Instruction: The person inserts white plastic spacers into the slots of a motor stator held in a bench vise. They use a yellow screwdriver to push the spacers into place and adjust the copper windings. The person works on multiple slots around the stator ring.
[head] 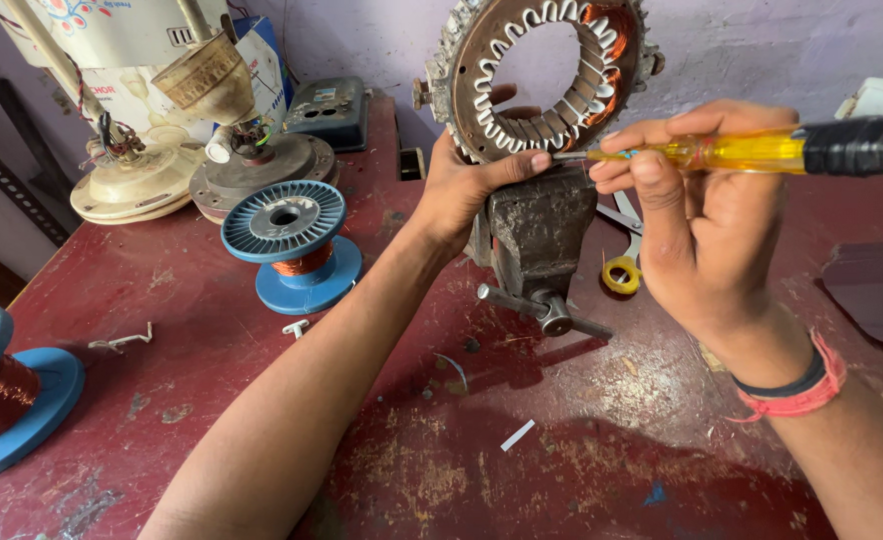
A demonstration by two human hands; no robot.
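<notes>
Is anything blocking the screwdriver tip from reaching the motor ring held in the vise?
Nothing visible does. The screwdriver in the right hand has its tip already at the ring's lower rim, just beside the left hand's thumb.

1. The stator ring (547, 75) stands upright, clamped in a grey vise (537, 235) at the far middle of the bench; white slot liners line its bore, with copper winding at its right.
2. The screwdriver (762, 150), with a yellow translucent handle and black band, lies level, tip touching the ring's lower right edge.
</notes>
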